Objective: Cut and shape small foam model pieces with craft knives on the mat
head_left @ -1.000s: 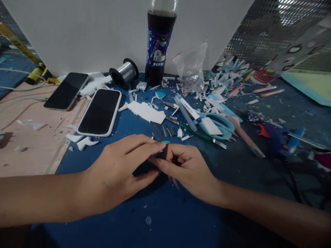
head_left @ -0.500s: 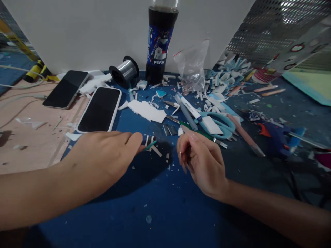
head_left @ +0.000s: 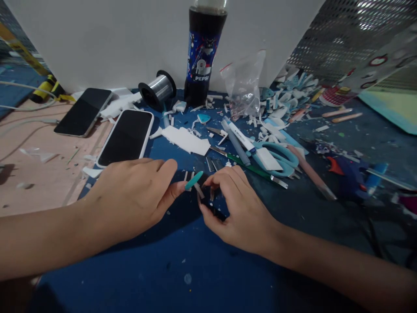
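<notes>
My left hand (head_left: pixel 137 191) is closed in a pinch, with a small flat teal piece (head_left: pixel 194 180) sticking out between thumb and fingers toward the right. Just to its right, my right hand (head_left: pixel 237 204) is above the blue tabletop, thumb and forefinger curved and apart, with no object visible between them. A narrow pale strip (head_left: pixel 199 190) lies close to the fingertips of both hands. Whether the right fingertips touch it I cannot tell. Small white and dark scraps lie around and partly behind the fingers.
Behind the hands lie a white offcut (head_left: pixel 185 140), light-blue scissors (head_left: pixel 280 156), a green-handled blade tool (head_left: pixel 250 167) and a pinkish pencil (head_left: pixel 309 171). Two phones, one of them this white-cased phone (head_left: pixel 125 137), rest at left. Farther back stand a Pepsi bottle (head_left: pixel 203 56), wire spool (head_left: pixel 158 90) and plastic bag (head_left: pixel 246 87).
My right hand has moved left toward the left hand, turning palm down with thumb and forefinger parting. The teal piece in my left hand has tilted and shows more of its face.
</notes>
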A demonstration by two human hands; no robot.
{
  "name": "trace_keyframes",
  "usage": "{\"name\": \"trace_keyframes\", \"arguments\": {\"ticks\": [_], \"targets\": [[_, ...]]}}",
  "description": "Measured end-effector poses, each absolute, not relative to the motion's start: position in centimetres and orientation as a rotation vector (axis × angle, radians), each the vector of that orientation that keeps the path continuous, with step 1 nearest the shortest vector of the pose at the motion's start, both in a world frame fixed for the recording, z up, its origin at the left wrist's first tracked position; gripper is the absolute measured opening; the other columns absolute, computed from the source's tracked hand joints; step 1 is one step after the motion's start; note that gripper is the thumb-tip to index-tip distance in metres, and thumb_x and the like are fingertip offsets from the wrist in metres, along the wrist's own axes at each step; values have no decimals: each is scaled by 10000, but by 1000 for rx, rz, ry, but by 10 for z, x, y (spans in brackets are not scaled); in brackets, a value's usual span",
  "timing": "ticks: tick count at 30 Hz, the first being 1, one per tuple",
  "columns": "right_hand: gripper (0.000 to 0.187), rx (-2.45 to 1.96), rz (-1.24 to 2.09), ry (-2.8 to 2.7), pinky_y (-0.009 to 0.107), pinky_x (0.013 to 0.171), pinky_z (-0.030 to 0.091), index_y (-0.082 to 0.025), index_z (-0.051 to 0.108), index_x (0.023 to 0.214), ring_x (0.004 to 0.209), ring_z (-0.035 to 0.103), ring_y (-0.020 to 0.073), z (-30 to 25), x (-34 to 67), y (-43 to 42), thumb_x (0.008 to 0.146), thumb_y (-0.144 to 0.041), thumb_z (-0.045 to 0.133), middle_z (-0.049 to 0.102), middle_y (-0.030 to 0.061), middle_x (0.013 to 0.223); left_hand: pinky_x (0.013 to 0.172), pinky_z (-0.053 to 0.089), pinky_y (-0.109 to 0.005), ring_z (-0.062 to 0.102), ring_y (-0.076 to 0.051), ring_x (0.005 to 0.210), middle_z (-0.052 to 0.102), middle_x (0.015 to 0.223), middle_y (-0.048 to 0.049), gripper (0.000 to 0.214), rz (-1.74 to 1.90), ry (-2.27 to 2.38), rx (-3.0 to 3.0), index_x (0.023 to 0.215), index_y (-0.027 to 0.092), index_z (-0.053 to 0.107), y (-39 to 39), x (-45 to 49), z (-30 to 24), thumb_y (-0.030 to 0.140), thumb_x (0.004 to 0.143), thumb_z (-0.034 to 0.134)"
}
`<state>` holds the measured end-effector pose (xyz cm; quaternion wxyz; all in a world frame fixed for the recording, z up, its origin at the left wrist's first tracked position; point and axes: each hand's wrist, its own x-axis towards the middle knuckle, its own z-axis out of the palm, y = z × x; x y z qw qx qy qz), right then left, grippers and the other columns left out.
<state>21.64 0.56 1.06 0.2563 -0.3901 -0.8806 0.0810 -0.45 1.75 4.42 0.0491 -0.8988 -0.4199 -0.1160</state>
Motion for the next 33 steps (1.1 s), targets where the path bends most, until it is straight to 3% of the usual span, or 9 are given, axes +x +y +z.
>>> {"name": "trace_keyframes", "arguments": {"ticks": [3, 6, 8, 14, 18, 23, 28, 31, 33], "targets": [[83, -941, 27, -2416, 375, 668, 470, -167, 488, 950, 772, 545, 215, 12, 216, 7, 871, -158, 510, 592, 87, 827, 487, 367, -279, 514, -170, 553, 556, 704, -34, 260, -505, -1337, -2933, 907, 161, 542, 18, -2, 46, 332, 985, 362], [103, -785, -182, -2480, 382, 669, 499, -120, 539, 985, 805, 575, 235, 15, 219, 8, 893, -145, 499, 635, 119, 833, 727, 505, -314, 606, -215, 918, 603, 1103, -91, 337, -561, -1306, -3135, 1213, 174, 497, 20, -2, 43, 417, 982, 455], [125, -670, -330, -2506, 369, 665, 510, -92, 579, 991, 805, 588, 232, 18, 221, 8, 907, -135, 498, 657, 121, 819, 870, 508, -347, 581, -230, 1078, 586, 1207, -94, 367, -584, -1238, -3209, 1291, 188, 463, 23, -4, 38, 385, 982, 475], [160, -378, -608, -2521, 275, 665, 526, -180, 699, 896, 744, 577, 154, 28, 229, 11, 924, -140, 547, 696, 31, 804, 775, 573, -303, 672, -208, 956, 682, 1084, -40, 424, -721, -1248, -3302, 1316, 299, 506, 31, -11, 24, 326, 905, 611], [224, -194, -679, -2488, 198, 667, 536, -253, 729, 822, 697, 576, 93, 34, 230, 16, 912, -111, 580, 723, -50, 803, 738, 606, -288, 710, -203, 932, 706, 1152, -11, 567, -764, -1327, -3482, 1333, 378, 511, 37, -12, 34, 310, 818, 736], [252, -142, -401, -2467, 148, 618, 531, -275, 664, 703, 655, 580, 48, 39, 230, 21, 858, -76, 667, 715, -99, 740, 843, 609, -283, 700, -177, 1046, 708, 1192, 5, 585, -792, -1298, -3959, 1330, 368, 521, 45, -10, 47, 156, 822, 719], [311, -328, 39, -2549, 133, 599, 519, -332, 641, 766, 587, 560, 36, 41, 230, 22, 829, -28, 663, 704, -141, 746, 829, 623, -319, 682, -226, 1099, 701, 1212, -29, 632, -838, -1353, -4127, 1331, 361, 530, 47, -10, 47, 62, 801, 702], [299, -336, 16, -2598, 143, 598, 530, -362, 657, 808, 581, 566, 45, 40, 231, 23, 846, -66, 656, 707, -140, 761, 864, 612, -305, 674, -216, 1115, 698, 1220, -14, 706, -845, -1298, -4154, 1335, 379, 523, 47, -9, 46, 34, 757, 737], [274, -251, -179, -2572, 139, 569, 518, -337, 661, 767, 573, 556, 41, 38, 231, 23, 852, -76, 657, 703, -133, 745, 887, 599, -283, 683, -192, 1099, 707, 1199, 3, 720, -810, -1255, -4146, 1327, 379, 529, 47, -8, 46, 18, 743, 745]]}}
